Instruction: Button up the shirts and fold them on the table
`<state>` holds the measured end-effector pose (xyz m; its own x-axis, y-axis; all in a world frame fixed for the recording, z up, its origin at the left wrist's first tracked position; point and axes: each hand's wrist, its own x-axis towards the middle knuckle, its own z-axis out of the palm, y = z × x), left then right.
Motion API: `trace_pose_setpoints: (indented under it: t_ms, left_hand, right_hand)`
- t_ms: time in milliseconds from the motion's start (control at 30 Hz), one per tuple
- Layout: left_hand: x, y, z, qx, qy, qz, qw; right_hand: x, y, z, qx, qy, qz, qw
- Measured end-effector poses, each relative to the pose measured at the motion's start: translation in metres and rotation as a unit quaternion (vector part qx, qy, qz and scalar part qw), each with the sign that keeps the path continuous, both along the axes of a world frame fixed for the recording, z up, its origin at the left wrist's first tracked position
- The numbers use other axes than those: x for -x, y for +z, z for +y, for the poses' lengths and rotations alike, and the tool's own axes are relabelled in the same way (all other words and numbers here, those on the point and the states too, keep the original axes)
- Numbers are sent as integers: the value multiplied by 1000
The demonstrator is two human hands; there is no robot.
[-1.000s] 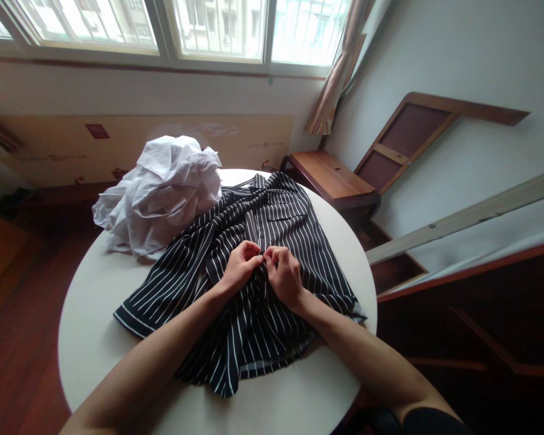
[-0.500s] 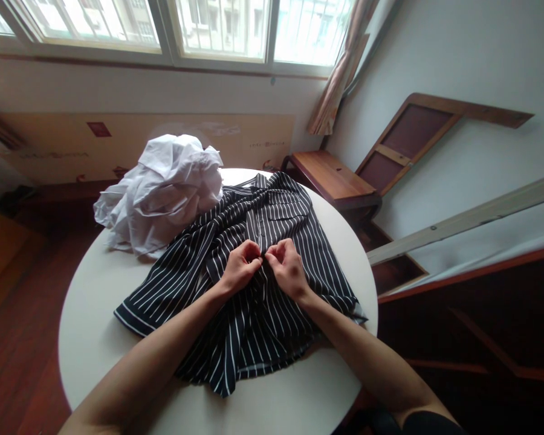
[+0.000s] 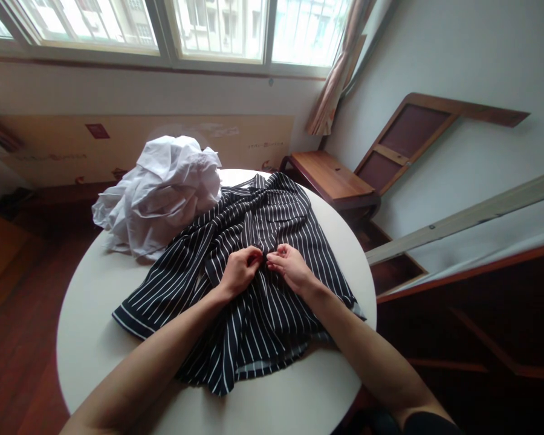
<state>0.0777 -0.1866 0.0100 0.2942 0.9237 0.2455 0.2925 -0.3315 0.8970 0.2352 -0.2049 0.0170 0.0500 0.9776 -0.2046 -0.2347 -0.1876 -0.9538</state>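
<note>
The person's left hand [image 3: 241, 272] is curled, thumb and fingertips drawn together and seemingly pinching the edge of the front strip [image 3: 260, 226] of a striped shirt [image 3: 263, 314]. The right hand [image 3: 292, 266] is just beside it, its fingers loosely bent with the tips close to the same strip; whether they grip any cloth cannot be told.

The work looks partway along. Above the hands the strip runs fairly straight toward the collar, with small dark buttons showing; below them the fronts fall in loose folds, and the hands hide whether they are joined. That lower stretch is probably what is left.

The shirt lies spread, unfolded, across the middle of a round white worktop [image 3: 90, 302], one sleeve [image 3: 140, 305] reaching out to the left. Beyond that sleeve, a crumpled white cloth [image 3: 163, 193] sits heaped at the worktop's far left, untouched by either hand.
</note>
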Motion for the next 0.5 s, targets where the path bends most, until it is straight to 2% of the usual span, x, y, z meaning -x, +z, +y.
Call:
trace_pose_setpoints:
  t_ms: [67, 100, 133, 200, 267, 333, 400, 500]
  left_hand:
    - [4, 1, 2, -53, 48, 54, 996]
    - [7, 2, 3, -80, 73, 83, 991]
    - [10, 2, 5, -105, 87, 113, 984]
    - [16, 1, 8, -140, 65, 179, 972]
    - [20, -3, 10, -153, 4, 243, 958]
    - [23, -9, 13, -154, -46, 295, 942]
    - [25, -14, 19, -160, -64, 331, 928]
    - [28, -15, 31, -192, -69, 375, 904]
  right_hand:
    - [-9, 2, 4, -57, -38, -106, 992]
    - [-16, 3, 6, -100, -58, -187, 975]
    - [-23, 5, 8, -144, -75, -279, 946]
    - [-37, 4, 13, -205, -72, -455, 863]
    - [-47, -3, 18, -199, -17, -578, 791]
    - [-52, -14, 25, -160, 41, -649, 743]
    - [-54, -25, 34, -132, 68, -686, 712]
    - [-57, -33, 50, -122, 75, -708, 692]
